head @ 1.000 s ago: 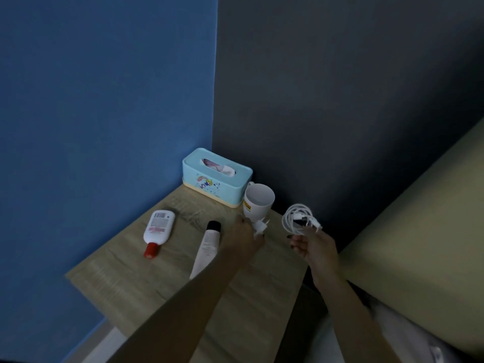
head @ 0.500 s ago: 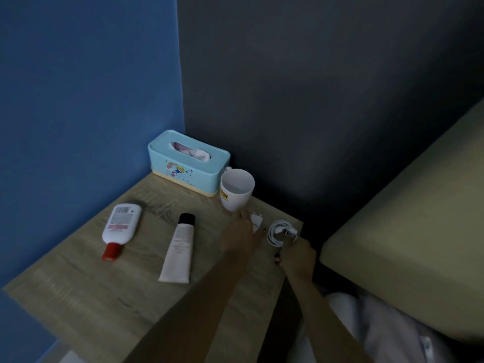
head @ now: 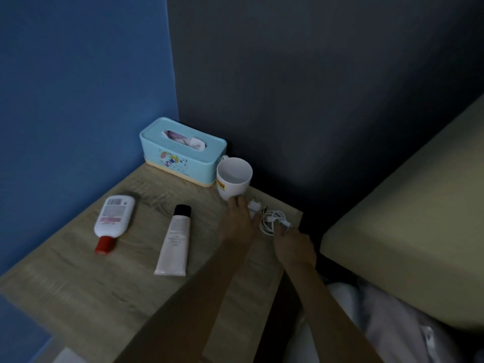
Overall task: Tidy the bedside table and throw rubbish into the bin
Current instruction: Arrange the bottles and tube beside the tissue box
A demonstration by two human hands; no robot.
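Observation:
A white charger plug (head: 254, 205) and its coiled white cable (head: 271, 221) lie on the wooden bedside table (head: 78, 279), near its far right corner. My left hand (head: 239, 222) reaches across the table; its fingers sit on either side of the plug and one fingertip touches the white mug (head: 234, 176). From the table's right edge, my right hand (head: 294, 246) pinches the cable's connector end with its fingertips. A white bottle with a red cap (head: 112, 218) and a pale tube with a black cap (head: 176, 239) lie flat on the table.
A light blue tissue box (head: 183, 153) stands in the back corner, against the blue wall and touching the mug. A beige mattress (head: 408, 231) runs along the right, with white bedding (head: 392, 323) below it. A narrow dark gap separates table and bed.
Both hands came down from the air onto the table. The coiled cable and the plug, held up a second ago, now rest on the tabletop beside the mug.

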